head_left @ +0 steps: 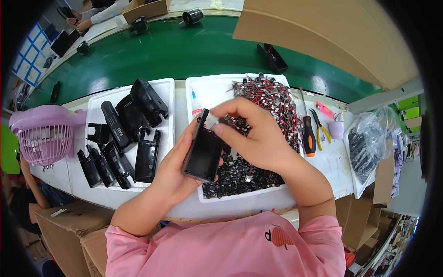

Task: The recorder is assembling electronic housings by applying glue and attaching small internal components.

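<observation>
My left hand point(171, 173) is wrapped round a black plastic housing point(203, 154), a hollow half-shell held tilted above the front of the parts tray. At the housing's upper end my right hand point(256, 136) is closed, thumb and fingers pinched together. A small whitish piece point(210, 121) shows at those fingertips, too small to name. Behind the hands, a white foam tray point(212, 82) holds a heap of small parts with red and black wires point(272, 99) and many small black pieces point(247, 180). A small bottle with a blue tip point(194, 94) is partly hidden beside my hands.
Left, another foam tray point(166, 87) carries several black housings point(147, 154); a purple fan point(44, 134) stands beyond it. Right lie an orange-black screwdriver point(308, 136), pliers point(318, 129) and bagged parts point(367, 147). A green conveyor belt point(161, 55) runs behind; a cardboard flap point(323, 37) overhangs.
</observation>
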`<act>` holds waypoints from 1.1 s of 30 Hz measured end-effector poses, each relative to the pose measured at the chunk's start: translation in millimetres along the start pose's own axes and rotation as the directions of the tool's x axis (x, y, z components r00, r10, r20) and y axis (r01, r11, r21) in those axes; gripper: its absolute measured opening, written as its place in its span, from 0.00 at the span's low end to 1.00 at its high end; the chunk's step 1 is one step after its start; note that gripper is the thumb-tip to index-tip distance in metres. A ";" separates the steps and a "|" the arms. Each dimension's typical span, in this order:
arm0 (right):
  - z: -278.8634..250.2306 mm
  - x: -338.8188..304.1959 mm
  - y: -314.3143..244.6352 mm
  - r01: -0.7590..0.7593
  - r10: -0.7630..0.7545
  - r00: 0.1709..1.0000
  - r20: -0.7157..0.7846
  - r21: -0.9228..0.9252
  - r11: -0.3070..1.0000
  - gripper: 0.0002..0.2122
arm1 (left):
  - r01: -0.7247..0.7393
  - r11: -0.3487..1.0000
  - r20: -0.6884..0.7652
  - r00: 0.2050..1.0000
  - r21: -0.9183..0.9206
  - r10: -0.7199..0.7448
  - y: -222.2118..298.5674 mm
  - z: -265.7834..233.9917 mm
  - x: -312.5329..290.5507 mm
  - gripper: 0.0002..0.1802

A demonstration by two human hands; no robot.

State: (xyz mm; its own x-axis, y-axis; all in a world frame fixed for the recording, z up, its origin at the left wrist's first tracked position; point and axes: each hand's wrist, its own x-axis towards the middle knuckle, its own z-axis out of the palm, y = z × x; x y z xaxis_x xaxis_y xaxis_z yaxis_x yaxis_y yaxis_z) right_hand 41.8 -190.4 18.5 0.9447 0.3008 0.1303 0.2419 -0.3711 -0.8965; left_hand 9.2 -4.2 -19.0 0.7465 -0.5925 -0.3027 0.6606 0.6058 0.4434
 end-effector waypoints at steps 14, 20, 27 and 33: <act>9.0 -9.2 -16.0 0.638 -0.611 0.765 0.205 -0.370 0.675 0.08 | -0.275 0.851 -0.078 0.936 0.448 0.343 15.0 14.0 -7.8 0.25; -26.6 75.2 7.7 0.403 -0.431 0.898 0.088 -0.554 0.728 0.07 | 0.068 -0.412 0.345 0.435 0.909 0.832 59.7 -1.8 -7.4 0.17; -31.3 144.5 72.5 0.206 -0.091 0.978 0.189 -0.770 0.603 0.10 | 0.029 -0.325 0.284 0.413 0.945 0.865 59.8 -14.9 -0.8 0.14; 21.7 133.4 11.0 0.263 -0.211 0.964 0.162 -0.694 0.670 0.18 | -0.130 -0.270 0.299 0.332 0.954 0.895 51.5 -8.0 -8.2 0.13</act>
State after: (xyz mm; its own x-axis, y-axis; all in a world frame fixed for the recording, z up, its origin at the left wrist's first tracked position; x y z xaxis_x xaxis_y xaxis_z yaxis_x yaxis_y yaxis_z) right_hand 165.7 -135.3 16.9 0.8240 0.5103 0.2461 0.5641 -0.7794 -0.2725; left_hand 37.7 36.1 -0.4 0.8152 0.1869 0.5483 -0.3513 -0.5932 0.7244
